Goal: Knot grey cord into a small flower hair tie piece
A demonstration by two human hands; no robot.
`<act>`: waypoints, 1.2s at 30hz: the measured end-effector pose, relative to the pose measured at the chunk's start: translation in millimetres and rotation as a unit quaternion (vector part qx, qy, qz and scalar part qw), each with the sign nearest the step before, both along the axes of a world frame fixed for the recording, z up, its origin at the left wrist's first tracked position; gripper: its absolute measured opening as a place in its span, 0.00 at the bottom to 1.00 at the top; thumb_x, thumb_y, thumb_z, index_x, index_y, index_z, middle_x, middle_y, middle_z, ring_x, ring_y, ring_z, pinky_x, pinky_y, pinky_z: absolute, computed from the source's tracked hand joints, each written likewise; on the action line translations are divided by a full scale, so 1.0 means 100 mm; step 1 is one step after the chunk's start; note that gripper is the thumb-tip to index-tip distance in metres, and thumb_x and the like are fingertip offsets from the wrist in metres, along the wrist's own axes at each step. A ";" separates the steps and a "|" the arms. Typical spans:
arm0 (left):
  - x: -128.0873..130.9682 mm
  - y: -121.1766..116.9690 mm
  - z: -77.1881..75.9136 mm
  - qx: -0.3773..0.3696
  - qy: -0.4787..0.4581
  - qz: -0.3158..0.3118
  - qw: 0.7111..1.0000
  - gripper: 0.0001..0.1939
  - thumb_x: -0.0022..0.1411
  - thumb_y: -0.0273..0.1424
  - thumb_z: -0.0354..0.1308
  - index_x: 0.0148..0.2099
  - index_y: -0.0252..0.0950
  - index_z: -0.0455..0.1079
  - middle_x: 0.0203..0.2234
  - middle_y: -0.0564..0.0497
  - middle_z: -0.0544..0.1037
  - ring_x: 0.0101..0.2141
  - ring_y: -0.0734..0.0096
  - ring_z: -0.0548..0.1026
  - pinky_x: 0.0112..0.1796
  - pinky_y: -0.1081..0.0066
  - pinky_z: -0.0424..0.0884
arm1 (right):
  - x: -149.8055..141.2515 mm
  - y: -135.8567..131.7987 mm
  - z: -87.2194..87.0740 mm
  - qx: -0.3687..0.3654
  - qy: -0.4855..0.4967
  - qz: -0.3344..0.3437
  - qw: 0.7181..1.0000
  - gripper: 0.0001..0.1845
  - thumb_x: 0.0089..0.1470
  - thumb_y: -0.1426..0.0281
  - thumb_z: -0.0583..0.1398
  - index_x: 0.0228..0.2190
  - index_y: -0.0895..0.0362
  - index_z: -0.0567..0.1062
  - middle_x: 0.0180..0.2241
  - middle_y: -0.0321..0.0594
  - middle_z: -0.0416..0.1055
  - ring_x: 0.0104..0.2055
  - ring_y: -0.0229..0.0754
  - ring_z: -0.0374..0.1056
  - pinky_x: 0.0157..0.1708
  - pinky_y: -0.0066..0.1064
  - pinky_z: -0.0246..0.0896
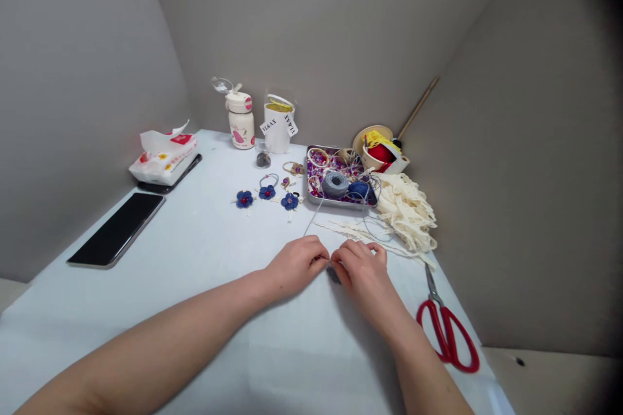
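Head view: the left hand (298, 264) and right hand (364, 273) meet, each pinched thumb to finger, seemingly on a small grey piece (333, 274) just below their fingertips, though the fingers hide most of it. It should handle soft and light, best taken by its edge. The pale table (209, 227) looks smooth, with plain grey walls (311, 32) around it

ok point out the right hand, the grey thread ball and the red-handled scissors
right hand (364, 271), head view: back of the hand
grey thread ball (335, 192), head view: front of its wound side
red-handled scissors (446, 328), head view: inner side of a handle loop
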State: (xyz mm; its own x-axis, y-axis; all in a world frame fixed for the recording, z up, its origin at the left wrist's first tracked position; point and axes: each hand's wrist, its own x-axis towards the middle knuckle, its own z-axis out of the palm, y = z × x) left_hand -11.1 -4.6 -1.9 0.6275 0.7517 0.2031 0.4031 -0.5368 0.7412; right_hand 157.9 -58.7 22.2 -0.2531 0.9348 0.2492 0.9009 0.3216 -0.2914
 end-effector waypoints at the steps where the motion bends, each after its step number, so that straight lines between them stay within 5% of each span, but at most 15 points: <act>1: 0.00 0.00 0.01 0.003 -0.002 -0.001 1.000 0.08 0.60 0.25 0.54 0.33 0.36 0.74 0.30 0.52 0.73 0.34 0.71 0.71 0.38 0.73 0.65 | 0.00 0.00 -0.01 0.002 0.000 -0.002 1.000 0.11 0.60 0.72 0.53 0.28 0.56 0.72 0.31 0.38 0.70 0.36 0.41 0.65 0.47 0.42 0.43; 4: 0.01 -0.01 0.05 -0.006 -0.044 0.025 0.999 0.07 0.59 0.25 0.54 0.33 0.36 0.74 0.29 0.51 0.73 0.33 0.72 0.70 0.37 0.72 0.65 | 0.02 0.01 -0.01 0.001 0.056 -0.023 0.998 0.08 0.59 0.72 0.54 0.30 0.55 0.72 0.33 0.38 0.71 0.39 0.43 0.65 0.48 0.42 0.44; 7: 0.02 -0.01 0.11 -0.097 -0.139 0.092 0.981 0.05 0.58 0.28 0.56 0.32 0.35 0.74 0.28 0.51 0.74 0.31 0.72 0.71 0.36 0.72 0.65 | 0.04 0.03 0.01 -0.006 0.183 -0.067 0.981 0.06 0.58 0.69 0.55 0.34 0.54 0.73 0.36 0.40 0.72 0.40 0.44 0.66 0.46 0.40 0.50; 11: 0.05 -0.01 0.19 -0.262 -0.244 0.147 0.922 0.07 0.55 0.33 0.60 0.32 0.33 0.73 0.27 0.51 0.75 0.30 0.72 0.71 0.35 0.72 0.65 | -0.02 0.04 0.02 -0.048 0.366 -0.105 0.923 0.09 0.56 0.64 0.58 0.32 0.55 0.75 0.35 0.41 0.72 0.39 0.44 0.67 0.40 0.35 0.58; 17: 0.09 -0.06 0.19 -0.301 -0.270 0.140 0.904 0.08 0.54 0.33 0.61 0.32 0.32 0.73 0.28 0.50 0.76 0.31 0.71 0.71 0.37 0.71 0.65 | -0.17 0.02 -0.06 -0.104 0.494 -0.148 0.850 0.11 0.51 0.61 0.61 0.32 0.56 0.76 0.33 0.40 0.72 0.37 0.43 0.67 0.36 0.33 0.61; 27: 0.09 -0.08 0.14 -0.232 -0.205 0.136 0.941 0.06 0.55 0.31 0.59 0.34 0.34 0.73 0.27 0.51 0.75 0.30 0.72 0.70 0.34 0.73 0.65 | -0.12 0.03 -0.04 -0.065 0.452 -0.152 0.876 0.07 0.52 0.65 0.60 0.27 0.56 0.73 0.28 0.35 0.69 0.33 0.40 0.64 0.36 0.30 0.57; 36: 0.05 -0.03 0.08 -0.088 -0.113 0.118 0.983 0.06 0.56 0.28 0.56 0.32 0.37 0.75 0.25 0.53 0.73 0.28 0.73 0.69 0.32 0.73 0.63 | 0.00 0.07 -0.04 -0.081 0.368 -0.103 0.920 0.06 0.52 0.67 0.58 0.26 0.55 0.71 0.28 0.35 0.67 0.32 0.40 0.63 0.34 0.30 0.55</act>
